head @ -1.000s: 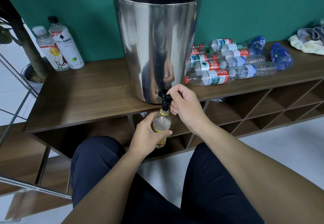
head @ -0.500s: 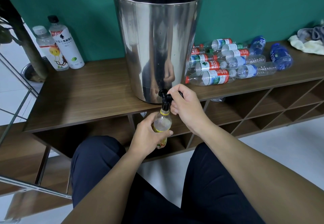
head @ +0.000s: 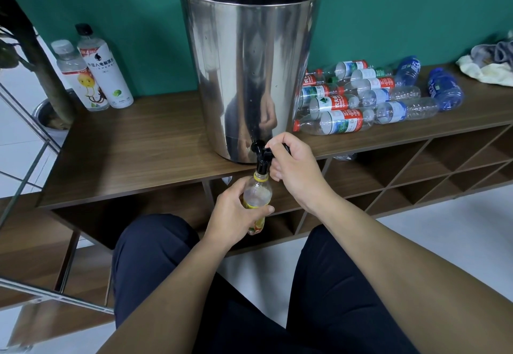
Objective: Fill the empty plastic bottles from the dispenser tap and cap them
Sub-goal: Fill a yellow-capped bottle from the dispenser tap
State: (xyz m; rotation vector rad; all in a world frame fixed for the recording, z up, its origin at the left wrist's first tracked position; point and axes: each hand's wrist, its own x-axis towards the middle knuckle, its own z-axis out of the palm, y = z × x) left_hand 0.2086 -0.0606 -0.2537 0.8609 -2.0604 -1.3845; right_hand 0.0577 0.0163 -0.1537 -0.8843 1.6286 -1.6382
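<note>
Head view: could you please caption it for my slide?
Left hand holds a bottle under the dispenser tap; right hand grips the lever.

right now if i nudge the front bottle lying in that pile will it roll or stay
The front bottle lies on its side, round, so it would probably roll. It looks clear and empty, hence likely light and easily dented. Neighbouring bottles behind may block it.

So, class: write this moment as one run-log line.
step: filling | left hand: grips bottle under tap | right hand: holds tap lever | dispenser: on shelf | empties: lying right
</note>
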